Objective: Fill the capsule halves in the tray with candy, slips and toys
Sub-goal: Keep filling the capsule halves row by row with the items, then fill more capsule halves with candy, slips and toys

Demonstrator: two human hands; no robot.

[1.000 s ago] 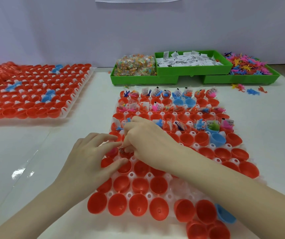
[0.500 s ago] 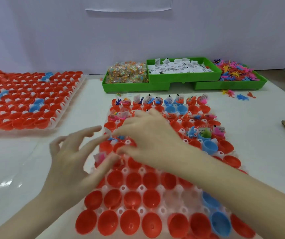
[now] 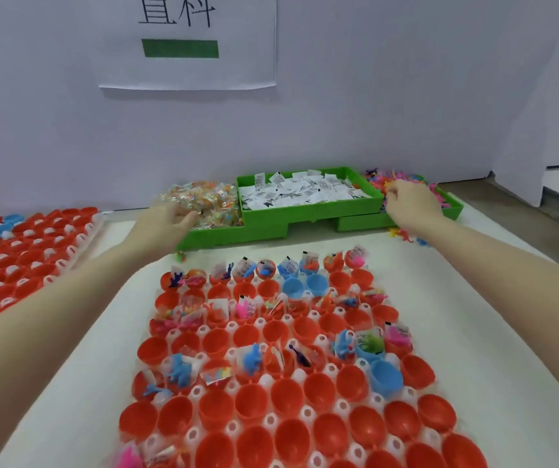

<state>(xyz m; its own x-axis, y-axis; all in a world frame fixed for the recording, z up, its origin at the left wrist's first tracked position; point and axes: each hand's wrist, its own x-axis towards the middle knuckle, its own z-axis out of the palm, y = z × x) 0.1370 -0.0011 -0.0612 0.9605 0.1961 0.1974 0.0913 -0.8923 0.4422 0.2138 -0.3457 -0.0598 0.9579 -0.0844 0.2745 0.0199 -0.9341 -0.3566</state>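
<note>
1. Currently, a person reaches both arms across a white worktop [image 3: 474, 315] to restock, so the step in hand looks like gathering supplies. All places below are given relative to the middle green bin of paper slips [image 3: 305, 192] at the back of the worktop.
2. Far left of that bin and nearer the viewer, a second tray [image 3: 79, 238] holds rows of red capsule halves with a few blue ones.
3. Just left of the bin, the left hand [image 3: 166, 219] rests in the pile of wrapped candy [image 3: 210, 201], fingers curled into the wrappers; whether it grips a piece cannot be told.
4. In front of the bin, nearer the viewer, lies the working tray [image 3: 339, 312] of capsule halves [image 3: 285, 396]. Its far rows hold toys, slips and candy. Most of its near rows are bare red cups, so the job seems roughly half done.
5. Just right of the bin, the right hand [image 3: 410, 204] sits over the heap of coloured toys [image 3: 377, 180], fingers bunched as if pinching some; what it holds is hidden.
6. Next, each hand would need to lift a secure pinch and carry it back to the unfilled cups.
</note>
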